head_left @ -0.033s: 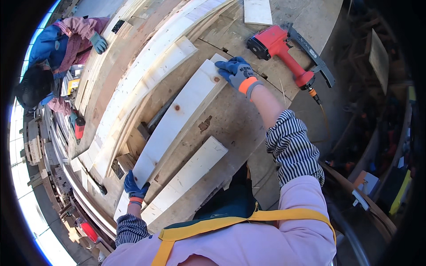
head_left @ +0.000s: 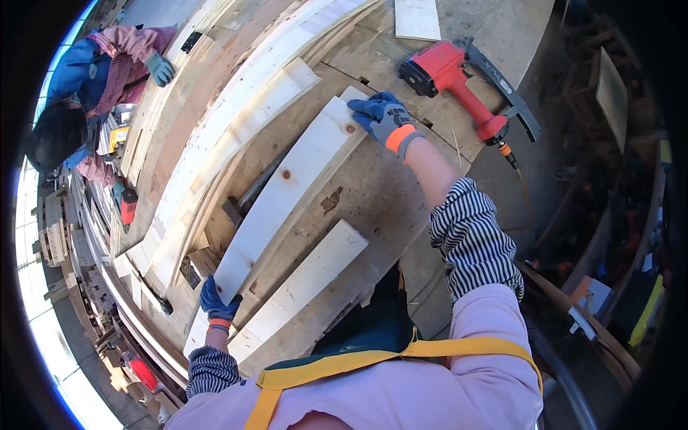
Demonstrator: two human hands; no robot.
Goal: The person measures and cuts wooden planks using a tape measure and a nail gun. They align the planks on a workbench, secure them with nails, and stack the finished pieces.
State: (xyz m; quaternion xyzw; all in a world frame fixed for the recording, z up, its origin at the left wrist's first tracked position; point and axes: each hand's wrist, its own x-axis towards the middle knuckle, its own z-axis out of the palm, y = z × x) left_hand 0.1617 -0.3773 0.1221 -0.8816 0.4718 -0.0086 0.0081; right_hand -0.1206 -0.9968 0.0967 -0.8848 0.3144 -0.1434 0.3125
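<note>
A long pale wooden board (head_left: pixel 285 188) with dark knots lies slantwise in front of me. My left hand (head_left: pixel 217 299), in a blue glove, is closed around its near left end. At its far right end, my right hand (head_left: pixel 380 116) in a matching glove grips the edge, with the thumb side hidden. Another board end pokes out from beneath this one near the right hand. A shorter plank (head_left: pixel 308 283) rests on the workbench (head_left: pixel 380 208) closer to my body. Beyond the right hand lies a red nail gun (head_left: pixel 459 84) with a black magazine and an air hose fitting.
Curved strips of stacked wood (head_left: pixel 208 175) run along the left side of the bench. A hammer (head_left: pixel 252 192) lies partly behind the board. Another plank (head_left: pixel 416 19) sits at the far edge. At the upper left a co-worker (head_left: pixel 93 79) bends over, one gloved hand on the wood.
</note>
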